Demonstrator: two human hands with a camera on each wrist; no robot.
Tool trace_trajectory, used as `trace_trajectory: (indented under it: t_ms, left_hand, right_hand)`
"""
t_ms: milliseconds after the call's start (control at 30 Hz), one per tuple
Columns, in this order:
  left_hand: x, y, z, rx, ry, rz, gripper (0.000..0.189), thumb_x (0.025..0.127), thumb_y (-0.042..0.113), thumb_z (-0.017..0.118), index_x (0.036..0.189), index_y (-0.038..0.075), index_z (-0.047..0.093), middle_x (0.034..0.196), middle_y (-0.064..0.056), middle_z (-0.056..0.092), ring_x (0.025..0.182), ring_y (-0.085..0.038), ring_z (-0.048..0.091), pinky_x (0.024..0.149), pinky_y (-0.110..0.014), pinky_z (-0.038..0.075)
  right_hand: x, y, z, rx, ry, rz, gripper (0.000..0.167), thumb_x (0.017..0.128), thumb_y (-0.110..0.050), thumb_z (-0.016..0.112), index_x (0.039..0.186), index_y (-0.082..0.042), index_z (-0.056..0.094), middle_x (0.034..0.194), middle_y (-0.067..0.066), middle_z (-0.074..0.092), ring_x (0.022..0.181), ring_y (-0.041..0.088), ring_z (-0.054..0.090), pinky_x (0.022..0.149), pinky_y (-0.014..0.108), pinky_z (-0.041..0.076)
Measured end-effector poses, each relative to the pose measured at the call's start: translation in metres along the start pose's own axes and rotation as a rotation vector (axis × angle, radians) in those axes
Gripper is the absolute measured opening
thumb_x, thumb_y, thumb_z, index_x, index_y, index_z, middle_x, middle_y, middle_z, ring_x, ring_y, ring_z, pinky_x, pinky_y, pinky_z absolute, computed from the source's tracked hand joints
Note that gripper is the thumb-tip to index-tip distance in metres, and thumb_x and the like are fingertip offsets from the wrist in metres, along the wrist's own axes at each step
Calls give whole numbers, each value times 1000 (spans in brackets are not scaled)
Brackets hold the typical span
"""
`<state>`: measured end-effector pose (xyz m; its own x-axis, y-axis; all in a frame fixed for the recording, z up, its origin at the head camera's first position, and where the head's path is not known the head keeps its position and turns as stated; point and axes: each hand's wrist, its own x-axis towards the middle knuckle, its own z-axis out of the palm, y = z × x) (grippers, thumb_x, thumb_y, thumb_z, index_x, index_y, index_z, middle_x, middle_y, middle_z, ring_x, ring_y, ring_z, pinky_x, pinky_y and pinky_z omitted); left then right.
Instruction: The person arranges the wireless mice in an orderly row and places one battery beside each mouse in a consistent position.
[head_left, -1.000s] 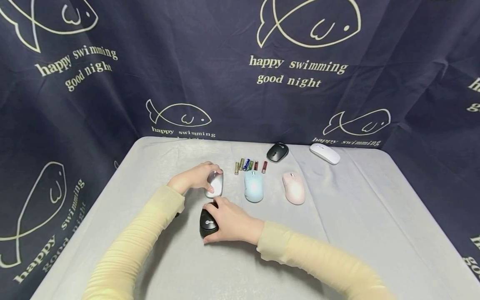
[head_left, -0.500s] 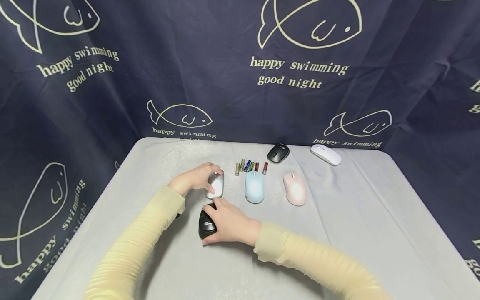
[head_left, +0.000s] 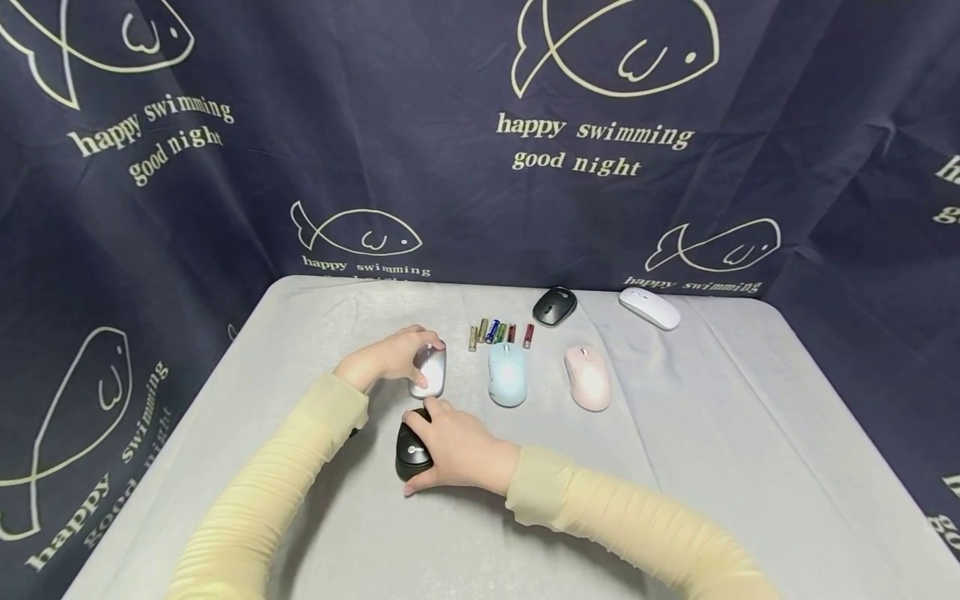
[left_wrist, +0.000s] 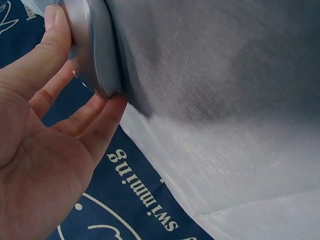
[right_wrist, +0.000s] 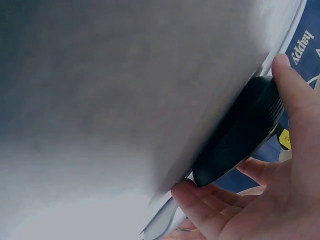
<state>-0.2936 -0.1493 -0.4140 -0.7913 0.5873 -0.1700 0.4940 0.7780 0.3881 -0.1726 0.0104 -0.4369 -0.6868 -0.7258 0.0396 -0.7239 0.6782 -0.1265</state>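
In the head view my left hand (head_left: pixel 390 354) grips a silver computer mouse (head_left: pixel 435 367) lying on the table, left of the middle. The left wrist view shows the thumb and fingertips holding that mouse (left_wrist: pixel 95 45) across its two ends. Just nearer to me, my right hand (head_left: pixel 467 446) grips a black computer mouse (head_left: pixel 414 452), its thumb at the near end and fingers at the far end. Seen from the right wrist, the black mouse (right_wrist: pixel 242 130) lies against the tabletop. The palm hides part of its body.
A light blue mouse (head_left: pixel 507 375) and a pink mouse (head_left: pixel 588 379) lie to the right. Several batteries (head_left: pixel 492 332) lie behind the blue one. Another black mouse (head_left: pixel 555 307) and a white mouse (head_left: pixel 650 308) lie near the back edge. Something small and dark (head_left: pixel 354 432) shows beside the left sleeve.
My right hand has shifted slightly left and toward me, with the black mouse in its grip. The left hand and the silver mouse have stayed in place.
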Motion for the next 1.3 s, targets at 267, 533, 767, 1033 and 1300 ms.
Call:
trace_trajectory:
  t_ms: [267,533,767,1033,1300]
  left_hand:
    - [2,-3,2,16,6,15,64,68,14,83,125,7,57,129,-17,51,121,-32,47,103,-43,40]
    - [-1,-1,1,17,9,28,63,67,13,83,124,5,57,127,-17,52,120,-32,47,103,-44,39]
    - [-1,-1,1,10,7,12,65,67,14,82,126,6,56,129,-17,51,121,-32,47,104,-44,39]
    - [0,-3,1,2,10,16,67,65,16,83,125,7,56,129,-17,51,117,-31,49,100,-44,42]
    - [0,-2,1,2,17,30,63,66,13,83,123,6,57,129,-17,51,121,-33,47,104,-45,38]
  right_hand:
    - [-4,9,-8,79,-52,-52,90,65,-66,72,136,-18,45,116,4,48,98,14,53,71,28,53]
    - [-7,21,-17,163,-149,-89,89,72,-59,71,143,-15,40,140,10,43,120,20,51,94,31,48]
    - [-5,25,-26,175,-153,-116,79,77,-56,68,139,-13,45,140,10,44,124,20,49,102,30,42]
    - [-5,30,-58,161,-123,-98,70,80,-54,66,135,-15,50,136,5,50,122,19,50,98,34,46]
    - [-12,45,-93,128,-92,-42,67,81,-50,68,132,-11,52,130,7,55,116,20,54,92,38,49]
